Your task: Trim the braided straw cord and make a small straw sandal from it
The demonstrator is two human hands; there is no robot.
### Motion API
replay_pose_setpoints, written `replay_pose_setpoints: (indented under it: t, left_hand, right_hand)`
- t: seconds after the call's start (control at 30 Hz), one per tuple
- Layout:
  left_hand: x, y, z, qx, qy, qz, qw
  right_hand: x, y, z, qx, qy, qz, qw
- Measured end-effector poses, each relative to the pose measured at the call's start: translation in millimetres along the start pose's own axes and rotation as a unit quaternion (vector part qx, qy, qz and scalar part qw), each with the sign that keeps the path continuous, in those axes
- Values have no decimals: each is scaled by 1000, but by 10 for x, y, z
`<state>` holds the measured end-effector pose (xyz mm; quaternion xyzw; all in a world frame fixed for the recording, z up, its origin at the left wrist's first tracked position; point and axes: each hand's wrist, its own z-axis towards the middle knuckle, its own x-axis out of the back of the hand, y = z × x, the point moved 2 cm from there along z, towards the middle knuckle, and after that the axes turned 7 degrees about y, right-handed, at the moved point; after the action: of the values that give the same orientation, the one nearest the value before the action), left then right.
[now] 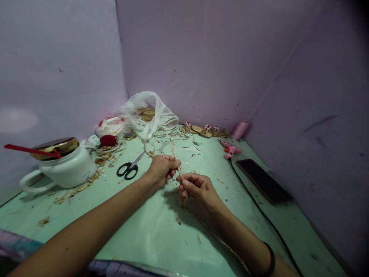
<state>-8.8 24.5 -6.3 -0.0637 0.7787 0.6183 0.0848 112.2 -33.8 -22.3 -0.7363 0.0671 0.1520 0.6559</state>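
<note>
Thin braided straw-coloured cord [176,159] sits mid-surface, pinched between both hands just above the pale green surface [150,231]. Left hand [162,168] is closed w/ fingers curled round the upper stretch; right hand [198,187] is nearly closed, thumb & fingertips nipping the lower end, loose tail hanging under the palm. Two grips close together keep that short section taut, prob. so the plait doesn't slacken. Far end of the cord trails away toward the far corner and loops on the surface.

Black-handled scissors [130,167] lie just left of the left hand, within easy reach. Further left, a white ceramic mug w/ gold lid [62,165] has a red stick [29,150] lying across it; straw scraps litter the surface round it. Behind, a dark red round object [108,140] and a clear plastic bag w/ straw strips inside [148,111] pushed to the far wall, out of the way.

Right side: pink glue gun [230,149] w/ black cable [259,209] running toward the near edge, dark flat phone [263,181] beside it, pink thread spool [240,130] by the wall. Small woven straw pieces [206,130] lined up along the far wall.
</note>
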Motion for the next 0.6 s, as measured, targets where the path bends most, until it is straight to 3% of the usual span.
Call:
replay_pose_setpoints:
  t: [0.3,0.6]
  left_hand:
    - [109,136,58,-5,-37,-59,998]
    - [31,35,-41,-33,-41,-3,999]
  right_hand:
    - [43,18,25,-93,-24,20,995]
    - [-14,-74,-1,-66,-16,80,994]
